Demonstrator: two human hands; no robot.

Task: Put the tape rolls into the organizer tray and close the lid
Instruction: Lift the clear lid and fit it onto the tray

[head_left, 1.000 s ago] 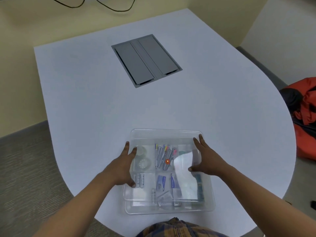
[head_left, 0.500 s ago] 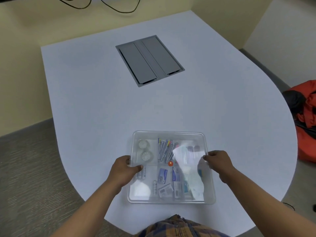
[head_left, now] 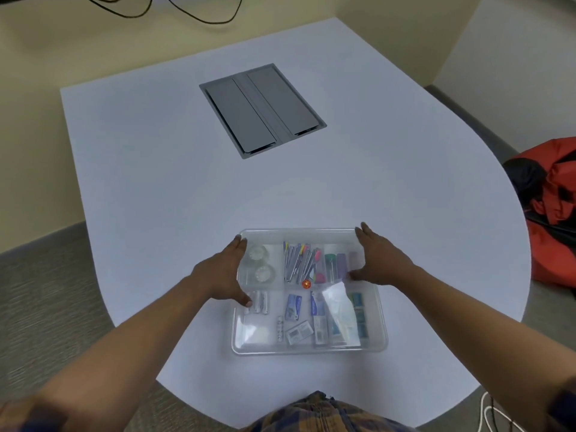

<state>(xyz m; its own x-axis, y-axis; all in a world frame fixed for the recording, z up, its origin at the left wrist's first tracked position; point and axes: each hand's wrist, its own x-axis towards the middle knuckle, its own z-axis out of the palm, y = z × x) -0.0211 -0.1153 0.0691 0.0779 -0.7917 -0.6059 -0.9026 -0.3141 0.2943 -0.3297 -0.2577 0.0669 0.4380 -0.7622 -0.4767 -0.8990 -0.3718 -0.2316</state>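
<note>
The clear organizer tray [head_left: 311, 351] sits on the white table close to me, with its clear lid [head_left: 258, 333] lying flat over it. Two clear tape rolls [head_left: 261, 264] lie in the far-left compartment, seen through the lid. My left hand [head_left: 221, 275] rests flat along the tray's left edge, fingers pointing away, thumb on the lid. My right hand [head_left: 378, 260] lies the same way on the far-right edge, fingers stretched out. Pens, markers, batteries and small packs fill the other compartments.
A grey cable hatch [head_left: 263, 110] is set into the table's middle, beyond the tray. A red and black bag [head_left: 554, 213] lies on the floor to the right. The table's rounded edge curves just below the tray. Black cables [head_left: 187, 10] hang on the far wall.
Both hands slid forward from the tray's middle sides to its far corners and their fingers straightened out flat. The tray stayed where it was.
</note>
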